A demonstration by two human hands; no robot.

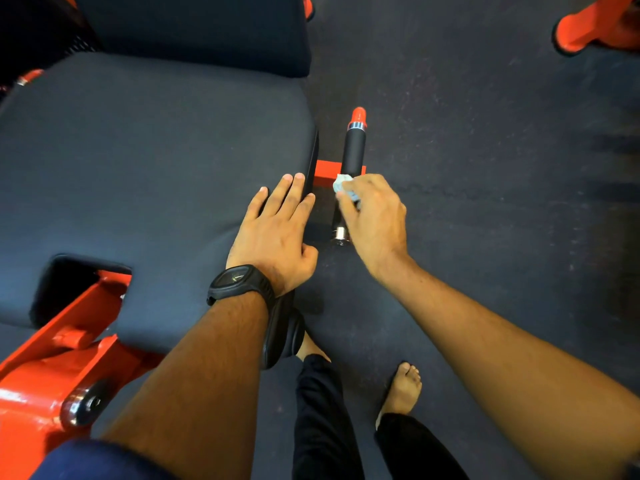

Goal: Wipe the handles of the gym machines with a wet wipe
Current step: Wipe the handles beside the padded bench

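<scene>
A black machine handle (354,150) with an orange end cap and a chrome ring juts out beside the seat, fixed to an orange bracket (325,171). My right hand (375,220) holds a crumpled pale blue wet wipe (344,187) against the handle's middle, covering part of the grip. My left hand (277,233) rests flat, fingers straight, on the right edge of the dark padded seat (149,168). A black watch sits on that wrist.
The machine's orange frame (52,375) runs below the seat at lower left. A dark backrest pad (194,29) stands behind the seat. An orange machine foot (585,29) is at top right. My bare feet stand on the dark rubber floor (485,168).
</scene>
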